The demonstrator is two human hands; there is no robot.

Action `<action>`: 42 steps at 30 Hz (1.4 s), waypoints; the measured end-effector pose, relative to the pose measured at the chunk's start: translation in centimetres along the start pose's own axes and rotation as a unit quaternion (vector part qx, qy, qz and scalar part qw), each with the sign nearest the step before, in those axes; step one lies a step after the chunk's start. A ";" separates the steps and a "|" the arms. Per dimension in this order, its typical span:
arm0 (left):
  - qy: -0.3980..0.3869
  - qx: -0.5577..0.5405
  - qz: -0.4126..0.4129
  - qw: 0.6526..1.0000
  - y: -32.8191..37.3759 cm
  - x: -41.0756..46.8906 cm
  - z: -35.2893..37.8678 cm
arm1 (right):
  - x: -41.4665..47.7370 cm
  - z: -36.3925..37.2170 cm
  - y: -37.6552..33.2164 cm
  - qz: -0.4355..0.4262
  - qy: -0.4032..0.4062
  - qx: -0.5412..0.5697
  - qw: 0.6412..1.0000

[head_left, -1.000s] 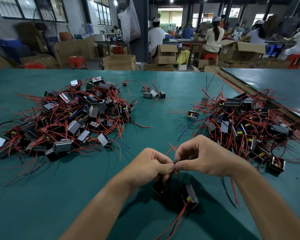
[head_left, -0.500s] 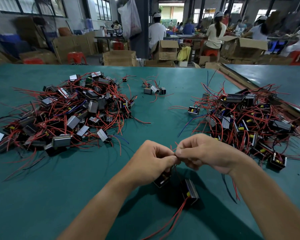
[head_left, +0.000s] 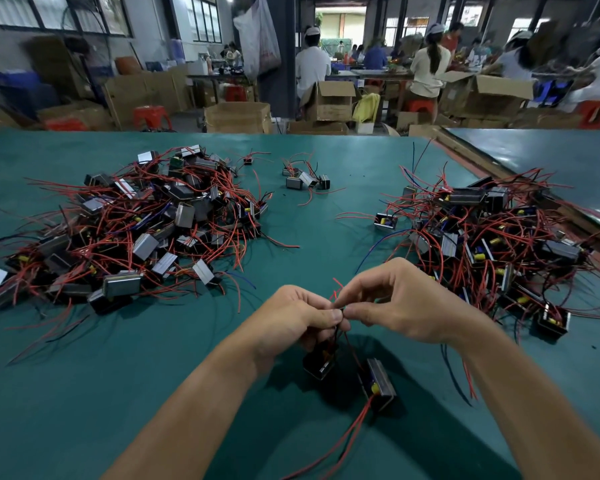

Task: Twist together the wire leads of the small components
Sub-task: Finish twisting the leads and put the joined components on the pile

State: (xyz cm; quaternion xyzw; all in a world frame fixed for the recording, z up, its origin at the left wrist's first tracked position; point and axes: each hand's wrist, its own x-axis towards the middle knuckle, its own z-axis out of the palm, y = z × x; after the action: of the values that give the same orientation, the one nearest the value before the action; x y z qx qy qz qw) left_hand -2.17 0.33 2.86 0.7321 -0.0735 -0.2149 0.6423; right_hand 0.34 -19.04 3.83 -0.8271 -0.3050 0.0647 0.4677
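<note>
My left hand (head_left: 293, 318) and my right hand (head_left: 400, 301) meet fingertip to fingertip above the green table (head_left: 84, 393), both pinching the thin wire leads (head_left: 336, 293) between thumb and forefinger. Short red ends stick up from the pinch. Two small black components hang from those leads just below my hands: one (head_left: 319, 365) under my left fingers, the other (head_left: 378, 384) resting on the table with a yellow part and long red wires trailing toward me.
A big heap of components with red wires (head_left: 129, 230) lies at the left, another heap (head_left: 492, 244) at the right, and a few loose ones (head_left: 305, 180) sit far centre. Beyond the table stand cardboard boxes (head_left: 238, 117) and seated workers.
My right fingers have opened out a little while the thumb and forefinger keep the pinch. The two components hang in much the same place.
</note>
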 end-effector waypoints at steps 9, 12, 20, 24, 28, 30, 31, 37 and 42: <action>0.050 0.070 0.058 0.995 -0.4 0.1 0.5 | -0.1 0.0 -0.3 0.051 -0.013 -0.057 0.997; 0.079 0.212 0.148 0.963 -0.9 0.0 1.2 | 0.1 0.0 -0.5 0.116 -0.034 -0.034 0.992; 0.126 0.229 0.185 0.947 -1.2 0.4 0.8 | 0.2 0.0 -0.1 0.153 0.066 0.039 0.985; 0.151 0.183 0.169 0.957 -1.3 0.6 0.2 | 0.2 0.1 0.4 0.210 0.051 0.030 0.976; 0.173 0.131 0.157 0.963 -0.9 0.6 0.0 | 0.1 0.4 0.5 0.167 0.015 -0.008 0.986; 0.163 0.053 0.136 0.976 -0.5 0.5 -0.1 | 0.0 0.5 0.5 0.146 0.001 -0.019 0.989; 0.152 0.019 0.121 0.981 -0.4 0.4 -0.2 | 0.0 0.6 0.4 0.142 -0.010 -0.017 0.990; 0.083 -0.032 0.041 0.995 0.1 0.1 -0.5 | 0.2 1.2 0.6 0.121 -0.036 0.008 0.992; 0.060 -0.034 0.017 0.998 -0.1 0.1 -0.8 | 0.2 1.2 0.8 0.112 -0.043 0.019 0.993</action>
State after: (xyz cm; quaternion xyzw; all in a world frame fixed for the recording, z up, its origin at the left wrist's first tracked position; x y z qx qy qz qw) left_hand -1.75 1.02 2.83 0.7202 -0.0401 -0.1623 0.6734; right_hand 0.36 -18.34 2.54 -0.8435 -0.2288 0.1579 0.4595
